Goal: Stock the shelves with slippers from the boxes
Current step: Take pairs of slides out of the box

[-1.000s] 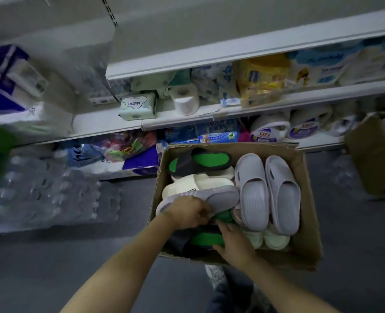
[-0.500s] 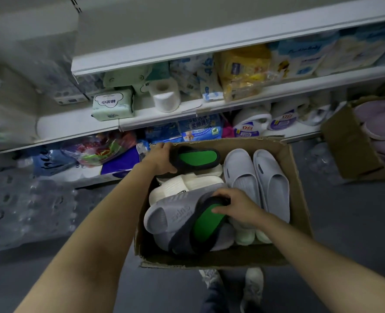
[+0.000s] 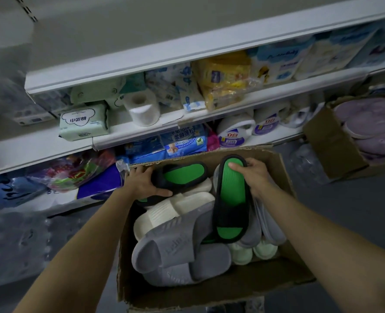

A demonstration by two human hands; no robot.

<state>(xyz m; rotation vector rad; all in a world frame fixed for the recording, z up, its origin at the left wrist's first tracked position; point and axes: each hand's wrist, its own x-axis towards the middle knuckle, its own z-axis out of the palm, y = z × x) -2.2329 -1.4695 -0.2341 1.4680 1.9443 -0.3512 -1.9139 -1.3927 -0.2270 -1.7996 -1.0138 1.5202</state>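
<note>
Over cardboard box (image 3: 284, 175): left hand (image 3: 141, 184) grips black-green slipper (image 3: 183, 175); right hand (image 3: 253, 175) grips its mate (image 3: 231, 206).

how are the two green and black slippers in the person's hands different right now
The left slipper lies crosswise at the box's far end, gripped by the left hand. The right slipper points lengthwise, raised above the grey ones, held by the right hand. Both have green insoles and black rims.

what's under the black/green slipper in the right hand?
Under the black-and-green slipper gripped by the right hand: light grey slippers and pale green ones, partly showing. Their middles and the cardboard box floor are covered.
</note>
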